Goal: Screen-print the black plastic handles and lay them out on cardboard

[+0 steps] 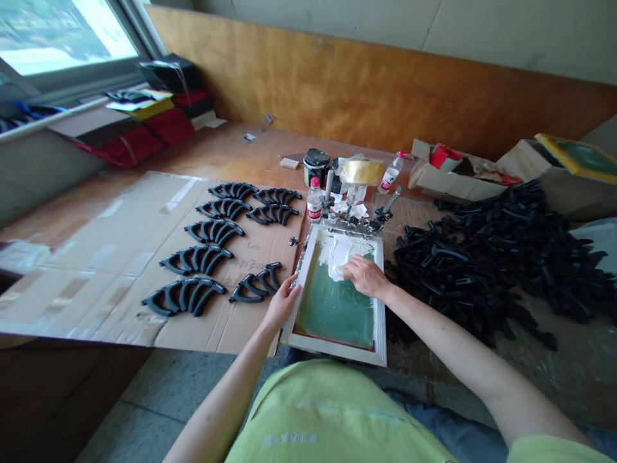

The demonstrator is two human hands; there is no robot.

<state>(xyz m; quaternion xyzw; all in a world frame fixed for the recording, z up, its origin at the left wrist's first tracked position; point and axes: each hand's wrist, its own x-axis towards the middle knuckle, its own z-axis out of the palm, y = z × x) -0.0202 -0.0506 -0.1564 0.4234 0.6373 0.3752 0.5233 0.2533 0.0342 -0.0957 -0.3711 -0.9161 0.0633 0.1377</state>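
A silk-screen frame [384,283] with a green mesh [332,315] lies in front of me, its far end at a metal hinge clamp [357,222]. White ink [332,247] is smeared over the far part of the mesh. My right hand [365,275] is closed round a crumpled white wad, apparently a cloth [338,270], against the mesh at the ink's near edge. On the frame's left side rests my left hand [284,301], its fingers gripping the edge and partly hidden.
Black curved handles [186,297] stand in fanned groups on a cardboard sheet [110,257] at left. A big heap of similar black parts [482,270] lies at right. Behind the frame are a bottle [314,200], a second bottle [391,172], a black tub [317,168] and an open carton [453,183].
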